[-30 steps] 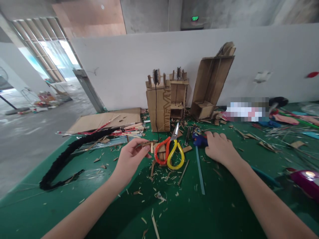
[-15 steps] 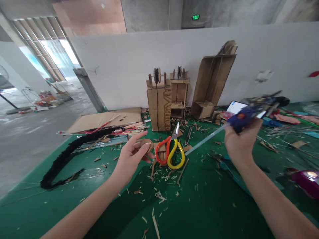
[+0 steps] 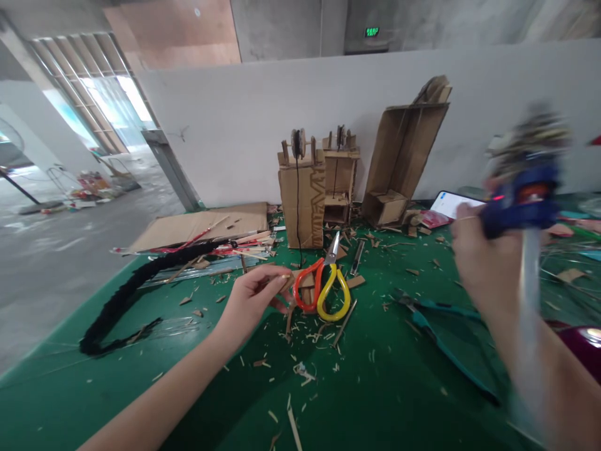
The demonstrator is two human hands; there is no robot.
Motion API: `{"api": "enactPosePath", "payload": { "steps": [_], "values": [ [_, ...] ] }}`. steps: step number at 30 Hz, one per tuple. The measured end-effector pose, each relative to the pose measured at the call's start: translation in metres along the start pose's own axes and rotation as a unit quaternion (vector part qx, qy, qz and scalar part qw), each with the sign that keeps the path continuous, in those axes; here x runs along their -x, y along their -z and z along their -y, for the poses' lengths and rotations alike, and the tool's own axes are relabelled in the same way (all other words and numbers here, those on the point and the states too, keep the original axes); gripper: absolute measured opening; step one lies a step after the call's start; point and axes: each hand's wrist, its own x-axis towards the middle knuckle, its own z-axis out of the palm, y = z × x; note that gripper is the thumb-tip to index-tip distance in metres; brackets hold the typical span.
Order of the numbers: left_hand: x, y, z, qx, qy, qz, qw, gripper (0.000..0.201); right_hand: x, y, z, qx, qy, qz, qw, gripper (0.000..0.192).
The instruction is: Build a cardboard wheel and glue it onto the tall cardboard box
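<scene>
My left hand (image 3: 251, 299) pinches a small piece of cardboard (image 3: 286, 284) between thumb and fingertips, low over the table, and the fingers hide most of it. Just right of it lie scissors (image 3: 333, 254) with one orange and one yellow handle loop. My right hand (image 3: 483, 263) is wrapped around a blue glue gun (image 3: 526, 195), raised at the right and smeared by motion. From its near end a long translucent glue stick (image 3: 530, 294) points toward me, over my forearm. Teal-handled pliers (image 3: 419, 318) lie spread on the table to the left of that arm.
Against the white wall stand cardboard structures, one with a spool and cord (image 3: 301, 200), another tall and open-fronted (image 3: 404, 150). A phone (image 3: 451, 204), a utility knife (image 3: 357, 255), a black fuzzy strip (image 3: 122, 294) and a flat cardboard sheet (image 3: 201, 227) lie about. Scraps litter the green table (image 3: 375, 401).
My right hand has swung the glue gun to the right and turned it, so the glue stick now points toward me. My left fingers have closed more tightly on the cardboard piece.
</scene>
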Motion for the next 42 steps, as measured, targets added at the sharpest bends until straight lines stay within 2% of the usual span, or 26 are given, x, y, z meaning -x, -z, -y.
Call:
{"api": "enactPosePath", "payload": {
  "steps": [2,4,7,13,19,22,27,33,42],
  "values": [
    [0.0,0.0,-0.001,-0.011,-0.002,-0.004,1.0,0.015,0.013,-0.008,0.01,0.019,0.025,0.109,0.994,0.038],
    [-0.001,0.0,-0.001,-0.022,-0.003,-0.013,1.0,0.015,0.027,-0.018,0.013,-0.017,0.03,0.212,0.977,0.033],
    [-0.002,0.002,0.0,-0.031,0.001,-0.02,0.999,0.017,0.048,-0.028,0.008,-0.071,0.013,0.332,0.941,0.028],
    [-0.003,0.006,0.002,-0.06,-0.001,-0.012,0.998,0.02,0.067,-0.029,0.003,-0.117,0.035,0.471,0.874,0.022],
    [-0.006,0.007,0.001,-0.057,-0.021,-0.026,0.998,0.034,0.075,-0.031,-0.004,-0.124,0.013,0.513,0.849,0.025],
    [-0.008,0.008,0.002,-0.062,-0.025,-0.03,0.997,0.026,0.078,-0.029,-0.003,-0.092,0.035,0.537,0.838,0.025],
    [-0.007,0.007,0.002,-0.08,-0.027,0.001,0.996,0.022,0.081,-0.026,0.004,-0.063,0.066,0.527,0.845,0.026],
    [-0.006,0.008,0.003,-0.085,-0.034,0.004,0.996,0.029,0.086,-0.03,0.007,-0.03,0.103,0.553,0.826,0.031],
    [-0.005,0.005,0.003,-0.095,-0.018,-0.001,0.995,0.03,0.089,-0.029,0.015,-0.041,0.124,0.539,0.832,0.03]
  ]
}}
